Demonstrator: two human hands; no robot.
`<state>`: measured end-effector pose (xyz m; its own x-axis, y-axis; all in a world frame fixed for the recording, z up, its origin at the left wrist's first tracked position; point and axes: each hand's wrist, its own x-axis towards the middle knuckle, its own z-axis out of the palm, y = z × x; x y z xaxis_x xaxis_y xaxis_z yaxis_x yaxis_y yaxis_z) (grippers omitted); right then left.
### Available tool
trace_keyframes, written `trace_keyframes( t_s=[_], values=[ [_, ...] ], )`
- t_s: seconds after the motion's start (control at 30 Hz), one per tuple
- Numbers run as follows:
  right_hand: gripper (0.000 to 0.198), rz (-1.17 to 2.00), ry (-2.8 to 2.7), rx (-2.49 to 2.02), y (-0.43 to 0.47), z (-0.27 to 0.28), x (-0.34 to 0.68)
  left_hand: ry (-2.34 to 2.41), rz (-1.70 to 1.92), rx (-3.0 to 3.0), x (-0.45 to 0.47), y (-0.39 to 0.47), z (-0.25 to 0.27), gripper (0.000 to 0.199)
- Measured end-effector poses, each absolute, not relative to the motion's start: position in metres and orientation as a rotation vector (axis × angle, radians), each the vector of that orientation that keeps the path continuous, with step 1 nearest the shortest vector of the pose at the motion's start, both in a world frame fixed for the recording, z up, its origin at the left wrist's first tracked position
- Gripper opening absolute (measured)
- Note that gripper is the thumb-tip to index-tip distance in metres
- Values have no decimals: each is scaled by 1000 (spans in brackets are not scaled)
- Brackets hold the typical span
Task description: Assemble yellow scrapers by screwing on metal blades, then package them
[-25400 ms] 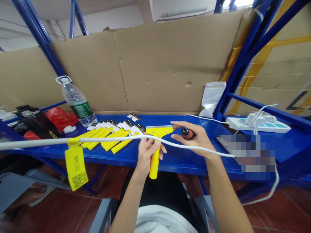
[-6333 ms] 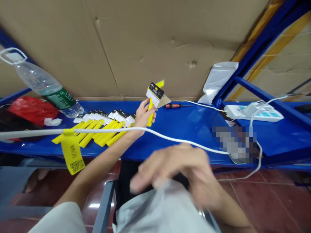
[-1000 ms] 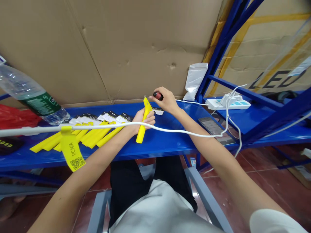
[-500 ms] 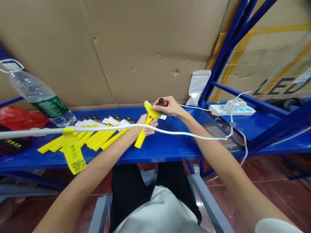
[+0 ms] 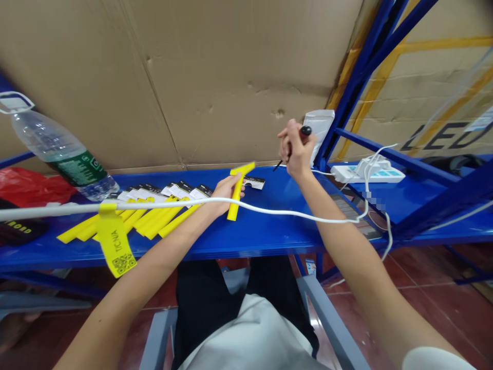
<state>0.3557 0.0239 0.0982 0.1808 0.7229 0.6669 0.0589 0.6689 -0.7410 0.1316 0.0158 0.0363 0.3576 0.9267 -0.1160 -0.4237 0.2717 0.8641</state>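
My left hand (image 5: 226,194) is closed around the handle of a yellow scraper (image 5: 234,205), whose wide head points away from me over the blue shelf. Up and to the right, my right hand (image 5: 296,146) grips a screwdriver (image 5: 305,131) with a black-ended handle; its dark shaft points down and left, apart from the scraper. A small black-and-white card (image 5: 254,183) lies on the shelf just right of the scraper's head. Several more yellow scrapers (image 5: 157,218) with black-and-white cards at their heads lie in a row left of my left hand.
A white cable (image 5: 277,209) with a yellow tag (image 5: 115,241) crosses in front of my forearms. A water bottle (image 5: 73,156) leans at the left by a red bag (image 5: 34,187). A power strip (image 5: 367,173) and blue frame post (image 5: 352,77) stand right; cardboard (image 5: 231,77) backs the shelf (image 5: 277,234).
My right hand has lifted away from the scraper, up and right, with the screwdriver. My left hand has turned the scraper over, uncovering the card on the shelf.
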Motion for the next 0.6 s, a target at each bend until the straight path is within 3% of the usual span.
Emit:
trace_keyframes(
  t_s=[0.13,0.33,0.6],
  values=[
    [71,562,-1110,-603,20,106,359,783,937,912,134,16,28,24],
    [82,772,-1144,-676,14,103,337,767,817,919,141,15,19,23],
    [81,780,-1198,-751,16,89,316,755,792,923,143,16,16,24]
  ],
)
